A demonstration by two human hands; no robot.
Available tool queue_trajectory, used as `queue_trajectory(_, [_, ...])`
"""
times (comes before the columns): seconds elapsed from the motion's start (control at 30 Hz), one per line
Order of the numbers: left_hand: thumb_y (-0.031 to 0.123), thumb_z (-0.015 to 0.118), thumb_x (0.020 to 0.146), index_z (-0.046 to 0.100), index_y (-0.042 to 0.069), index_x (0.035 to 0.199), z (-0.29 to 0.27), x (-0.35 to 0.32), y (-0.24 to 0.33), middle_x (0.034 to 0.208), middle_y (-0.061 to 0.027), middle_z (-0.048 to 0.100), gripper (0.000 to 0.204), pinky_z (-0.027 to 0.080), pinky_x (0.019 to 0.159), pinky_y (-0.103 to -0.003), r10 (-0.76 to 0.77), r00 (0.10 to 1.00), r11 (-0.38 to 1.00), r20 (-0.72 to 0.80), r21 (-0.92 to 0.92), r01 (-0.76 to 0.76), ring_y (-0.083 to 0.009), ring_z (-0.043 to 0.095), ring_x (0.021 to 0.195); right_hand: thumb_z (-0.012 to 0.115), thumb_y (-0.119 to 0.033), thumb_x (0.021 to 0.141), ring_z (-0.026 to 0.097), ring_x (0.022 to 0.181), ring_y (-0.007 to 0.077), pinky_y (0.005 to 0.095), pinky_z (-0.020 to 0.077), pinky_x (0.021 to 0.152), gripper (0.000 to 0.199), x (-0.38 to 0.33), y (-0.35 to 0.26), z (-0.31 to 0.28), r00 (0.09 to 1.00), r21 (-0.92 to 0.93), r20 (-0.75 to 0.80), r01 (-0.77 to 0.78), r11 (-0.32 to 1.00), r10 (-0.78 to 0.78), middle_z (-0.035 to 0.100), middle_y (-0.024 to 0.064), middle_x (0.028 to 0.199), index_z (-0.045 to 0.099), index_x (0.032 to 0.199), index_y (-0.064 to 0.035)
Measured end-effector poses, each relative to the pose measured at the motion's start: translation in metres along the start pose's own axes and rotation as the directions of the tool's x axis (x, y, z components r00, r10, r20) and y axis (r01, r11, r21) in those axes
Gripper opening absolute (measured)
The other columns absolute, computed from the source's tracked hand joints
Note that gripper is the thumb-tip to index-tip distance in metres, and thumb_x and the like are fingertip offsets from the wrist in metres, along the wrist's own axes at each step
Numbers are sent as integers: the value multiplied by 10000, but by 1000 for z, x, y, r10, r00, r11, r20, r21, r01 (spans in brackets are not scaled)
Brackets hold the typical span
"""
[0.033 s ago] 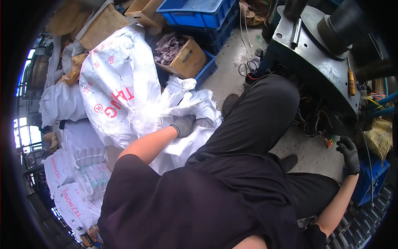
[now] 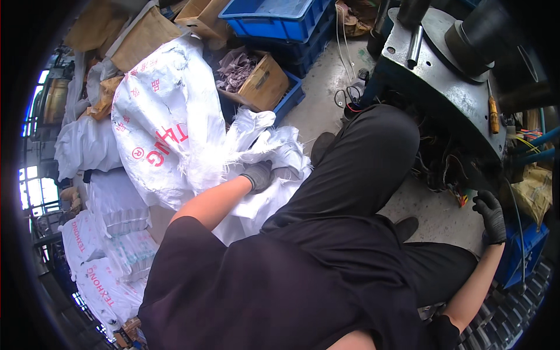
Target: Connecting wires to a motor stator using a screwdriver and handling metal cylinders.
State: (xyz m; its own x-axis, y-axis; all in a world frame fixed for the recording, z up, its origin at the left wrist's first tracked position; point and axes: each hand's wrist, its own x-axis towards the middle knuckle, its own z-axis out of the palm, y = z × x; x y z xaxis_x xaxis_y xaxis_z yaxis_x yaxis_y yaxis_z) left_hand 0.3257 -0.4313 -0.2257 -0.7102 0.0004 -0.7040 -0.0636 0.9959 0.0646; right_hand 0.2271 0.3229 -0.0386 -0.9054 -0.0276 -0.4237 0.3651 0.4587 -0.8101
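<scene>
My left hand (image 2: pixel 257 177), in a grey glove, is at the frayed mouth of a large white woven sack (image 2: pixel 175 116) with red print. Its fingers are lost among the sack's folds, so their grip does not show. Over on the right, my right hand (image 2: pixel 491 219) wears a dark grey glove. It is raised beside my bent knee, fingers loosely curled and apart, with nothing visible in them. Near it are a thin dark cable (image 2: pixel 514 213) and a blue crate (image 2: pixel 528 251).
A heavy machine (image 2: pixel 434 70) stands at the upper right, with a wooden-handled tool (image 2: pixel 494 114) on its edge. Scissors (image 2: pixel 348 96) are by its base. Blue crates (image 2: pixel 274 20), a box of crumpled purplish material (image 2: pixel 262 81) and packed white bags (image 2: pixel 114 274) surround me.
</scene>
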Motion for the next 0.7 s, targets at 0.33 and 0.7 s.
queue_trajectory(0.33, [467, 718, 880, 591, 43, 1390, 30, 66, -20, 1368, -239, 625, 675, 493, 1065, -427, -144, 975, 983, 167, -88, 161, -369, 626, 1254, 699, -88, 924, 654, 870, 137, 289, 524, 800, 341, 20, -27, 17, 995, -183, 83, 66, 981, -51, 699, 73, 977, 654, 1232, 49])
queue_trajectory(0.7, [100, 787, 835, 688, -19, 1214, -136, 39, 26, 1002, -56, 726, 410, 538, 847, -297, 240, 967, 645, 83, -759, -95, -135, 673, 948, 702, -81, 902, 668, 989, 158, 313, 540, 915, 327, -1, -42, 18, 991, -227, 55, 133, 965, -123, 722, 96, 1066, 670, 1212, 19])
